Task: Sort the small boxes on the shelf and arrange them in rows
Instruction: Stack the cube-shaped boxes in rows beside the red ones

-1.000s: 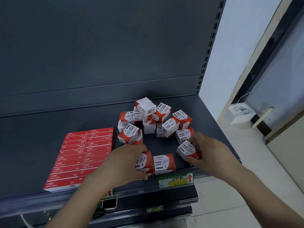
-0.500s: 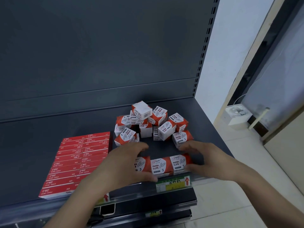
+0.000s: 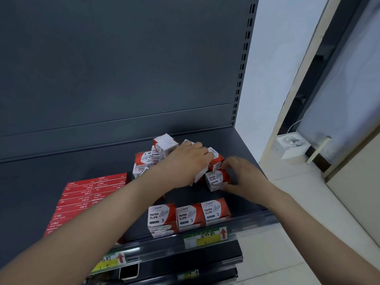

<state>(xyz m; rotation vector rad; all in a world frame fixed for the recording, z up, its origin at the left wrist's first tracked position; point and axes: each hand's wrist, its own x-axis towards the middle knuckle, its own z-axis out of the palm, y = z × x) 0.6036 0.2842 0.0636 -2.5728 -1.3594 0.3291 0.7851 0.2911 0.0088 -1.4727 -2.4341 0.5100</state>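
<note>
The left hand lies over the middle of the pile of loose paper clip boxes at the back of the shelf. It hides several of them. Its fingers curve downward, but whether they grip a box cannot be told. A white box edge peeks out under the palm.

Just beside it, the right hand pinches one paper clip box at the pile's right side, with its fingers on top and its thumb below.

A row of three boxes stands side by side at the shelf's front edge. The left forearm crosses and partly covers the flat red staple boxes. A price label sits on the front rail. A white carton lies on the floor to the right.
</note>
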